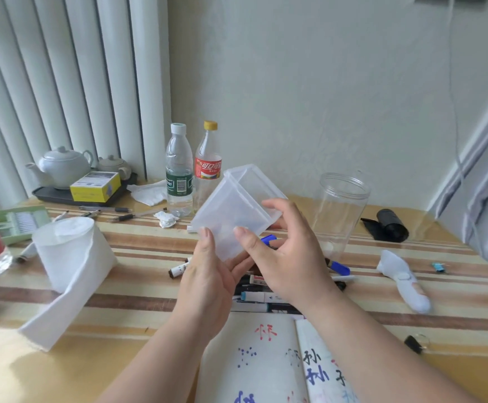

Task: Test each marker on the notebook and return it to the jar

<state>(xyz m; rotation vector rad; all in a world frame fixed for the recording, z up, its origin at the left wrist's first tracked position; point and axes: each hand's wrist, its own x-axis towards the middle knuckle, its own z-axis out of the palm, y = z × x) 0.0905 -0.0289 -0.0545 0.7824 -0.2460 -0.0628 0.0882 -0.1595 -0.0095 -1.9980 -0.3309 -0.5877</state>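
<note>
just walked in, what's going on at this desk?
A person holds a translucent square container tilted above the table, left hand under its base and right hand gripping its side. It looks empty. Markers lie in a loose pile beneath the hands. A clear round jar stands upright to the right. The open notebook already carries ink marks.

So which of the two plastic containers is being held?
The square frosted box, tilted between left hand and right hand; the round clear jar stands untouched on the table.
</note>
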